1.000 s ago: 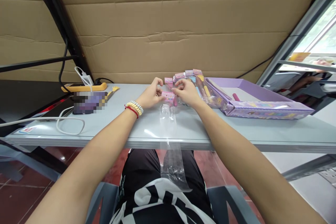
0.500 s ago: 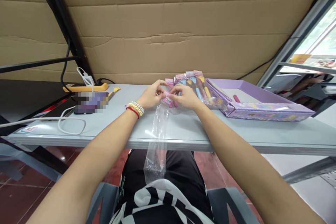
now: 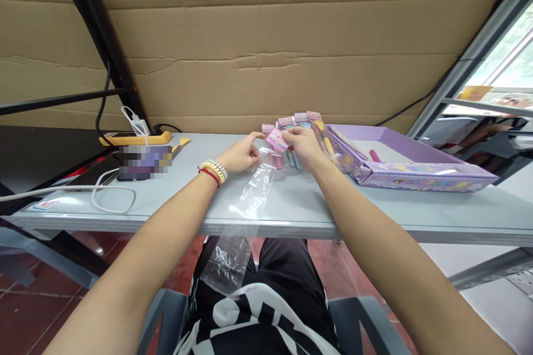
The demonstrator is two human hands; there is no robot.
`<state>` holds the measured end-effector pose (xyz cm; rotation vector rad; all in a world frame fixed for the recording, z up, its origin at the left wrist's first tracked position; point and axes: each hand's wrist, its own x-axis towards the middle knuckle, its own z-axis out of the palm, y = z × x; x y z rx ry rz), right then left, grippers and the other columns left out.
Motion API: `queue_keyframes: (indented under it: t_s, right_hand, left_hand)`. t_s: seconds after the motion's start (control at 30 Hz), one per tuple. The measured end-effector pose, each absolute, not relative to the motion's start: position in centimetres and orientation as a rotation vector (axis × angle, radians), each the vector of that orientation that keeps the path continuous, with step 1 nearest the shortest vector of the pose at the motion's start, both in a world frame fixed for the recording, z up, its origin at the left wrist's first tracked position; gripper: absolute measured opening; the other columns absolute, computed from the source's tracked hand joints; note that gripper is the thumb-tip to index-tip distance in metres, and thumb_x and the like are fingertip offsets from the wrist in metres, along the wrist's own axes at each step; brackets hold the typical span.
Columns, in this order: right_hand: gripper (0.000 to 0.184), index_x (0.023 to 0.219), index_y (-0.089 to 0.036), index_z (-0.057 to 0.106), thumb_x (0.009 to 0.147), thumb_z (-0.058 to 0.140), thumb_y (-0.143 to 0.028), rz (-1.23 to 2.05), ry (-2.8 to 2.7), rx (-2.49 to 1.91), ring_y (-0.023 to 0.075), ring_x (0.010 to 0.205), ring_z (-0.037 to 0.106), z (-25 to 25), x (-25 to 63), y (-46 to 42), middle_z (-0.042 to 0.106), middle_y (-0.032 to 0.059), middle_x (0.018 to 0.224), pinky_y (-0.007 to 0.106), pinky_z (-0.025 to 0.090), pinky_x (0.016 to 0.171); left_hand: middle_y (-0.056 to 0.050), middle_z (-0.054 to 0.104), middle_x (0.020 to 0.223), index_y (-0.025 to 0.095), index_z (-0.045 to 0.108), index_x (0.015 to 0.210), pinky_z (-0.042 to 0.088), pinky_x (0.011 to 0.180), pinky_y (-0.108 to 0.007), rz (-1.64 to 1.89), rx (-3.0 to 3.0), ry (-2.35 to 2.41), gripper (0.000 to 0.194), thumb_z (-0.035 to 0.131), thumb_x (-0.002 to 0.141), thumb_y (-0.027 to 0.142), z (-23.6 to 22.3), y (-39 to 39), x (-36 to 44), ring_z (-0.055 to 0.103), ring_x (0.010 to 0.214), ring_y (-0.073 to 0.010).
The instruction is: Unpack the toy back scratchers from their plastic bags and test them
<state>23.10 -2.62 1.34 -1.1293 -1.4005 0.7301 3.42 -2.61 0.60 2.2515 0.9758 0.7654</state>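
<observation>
A small pink printed card (image 3: 276,139) is pinched between the thumb and fingers of my right hand (image 3: 306,147). My left hand (image 3: 241,154) is just left of it, index finger stretched toward the card and the other fingers curled at the top of a long clear plastic bag (image 3: 254,191). That bag hangs over the table's front edge onto my lap. Behind and below the card lie several packaged brushes or forks with coloured handles, such as a pink one (image 3: 275,160) and a yellow one (image 3: 328,146), their pink header cards toward the back. My right hand partly hides them.
An open purple box (image 3: 428,176) with a pink handle inside stands on the right. On the left are a phone (image 3: 144,163), a yellow fork-like item (image 3: 181,147), a yellow power strip (image 3: 156,138) and a white cable (image 3: 112,211). A cardboard wall (image 3: 266,55) closes off the back.
My right hand has moved slightly right and up with the pink card, and my hands are farther apart. The plastic bag's lower end has swung left across my lap.
</observation>
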Motion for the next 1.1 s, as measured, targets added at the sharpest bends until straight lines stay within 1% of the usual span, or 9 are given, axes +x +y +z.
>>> queue_keyframes:
  t_s: [0.07,0.17,0.27,0.4,0.5,0.67,0.8,0.93,1.1]
  right_hand:
    - [0.019,0.059,-0.018,0.05,0.063,0.062,-0.032,0.721,-1.297,-1.08,0.0091,0.053,0.042,1.7,23.4,-2.7,0.049,-0.002,0.057,0.024,0.033,0.047]
    - [0.023,0.061,-0.018,0.052,0.063,0.066,-0.036,0.706,-1.36,-1.038,0.0086,0.052,0.042,1.8,23.7,-2.9,0.051,-0.0018,0.058,0.023,0.033,0.045]
    - [0.028,0.064,-0.017,0.055,0.066,0.068,-0.042,0.665,-1.593,-1.001,0.0093,0.051,0.046,1.5,23.4,-3.4,0.054,-0.0013,0.057,0.024,0.036,0.048]
    - [0.029,0.071,-0.019,0.056,0.075,0.063,-0.047,0.619,-1.829,-1.024,0.0124,0.046,0.051,1.0,22.5,-4.1,0.055,-0.0019,0.05,0.025,0.037,0.047]
    - [0.027,0.084,-0.02,0.056,0.08,0.059,-0.047,0.61,-1.891,-1.069,0.0136,0.044,0.054,0.8,22.2,-4.3,0.059,-0.0016,0.053,0.027,0.04,0.048]
    - [0.031,0.099,-0.015,0.059,0.077,0.062,-0.036,0.323,-1.99,-1.259,0.0142,0.061,0.06,0.3,22.6,-3.6,0.067,0.0035,0.075,0.028,0.043,0.06]
    - [0.032,0.096,-0.014,0.064,0.076,0.063,-0.038,0.259,-2.172,-1.345,0.0163,0.071,0.06,0.0,22.9,-3.3,0.067,0.0052,0.075,0.027,0.042,0.063]
    - [0.032,0.098,-0.014,0.066,0.074,0.065,-0.036,0.23,-2.237,-1.374,0.0171,0.078,0.061,0.0,22.9,-3.4,0.068,0.0065,0.084,0.027,0.042,0.067]
    - [0.036,0.105,-0.015,0.065,0.073,0.067,-0.031,0.228,-2.223,-1.334,0.0179,0.08,0.062,-0.3,22.9,-3.3,0.071,0.0078,0.089,0.028,0.044,0.071]
  left_hand:
    - [0.002,0.063,0.074,0.02,0.037,0.13,0.044,0.064,-0.027,0.724,2.29,1.091,0.064,0.06,0.07,0.017,0.6,-2.5,3.3,0.057,0.064,-0.0133]
    - [-0.005,0.065,0.097,0.019,0.038,0.132,0.045,0.065,-0.029,0.759,2.278,1.261,0.07,0.065,0.068,0.026,0.5,-2.4,3.2,0.057,0.068,-0.0146]
    - [-0.008,0.06,0.114,0.019,0.046,0.125,0.045,0.068,-0.029,0.894,2.269,1.226,0.062,0.066,0.067,0.032,0.7,-2.6,3.3,0.058,0.077,-0.0151]
    - [-0.002,0.061,0.078,0.016,0.062,0.086,0.041,0.063,-0.027,0.97,2.323,1.085,0.028,0.058,0.077,0.042,0.9,-2.6,3.7,0.052,0.068,-0.0134]
    - [0.0,0.056,0.063,0.017,0.058,0.066,0.038,0.06,-0.028,1.088,2.268,1.227,0.026,0.056,0.078,0.04,1.0,-2.2,3.6,0.048,0.062,-0.0132]
    - [-0.005,0.063,0.071,0.018,0.058,0.073,0.043,0.069,-0.032,1.236,1.991,1.673,0.01,0.061,0.074,0.028,0.7,-0.6,2.2,0.058,0.072,-0.0196]
    - [-0.013,0.067,0.092,0.019,0.057,0.095,0.045,0.077,-0.038,1.036,2.018,1.933,0.033,0.069,0.066,0.028,-0.3,0.4,0.8,0.061,0.092,-0.029]
    - [-0.019,0.066,0.103,0.019,0.058,0.091,0.046,0.077,-0.041,0.838,2.03,2.077,0.036,0.073,0.062,0.035,-0.7,0.4,0.4,0.06,0.099,-0.0352]
    - [-0.011,0.068,0.088,0.02,0.062,0.084,0.045,0.072,-0.035,0.845,2.164,1.781,0.03,0.062,0.073,0.048,-0.2,-0.3,1.2,0.062,0.086,-0.0275]
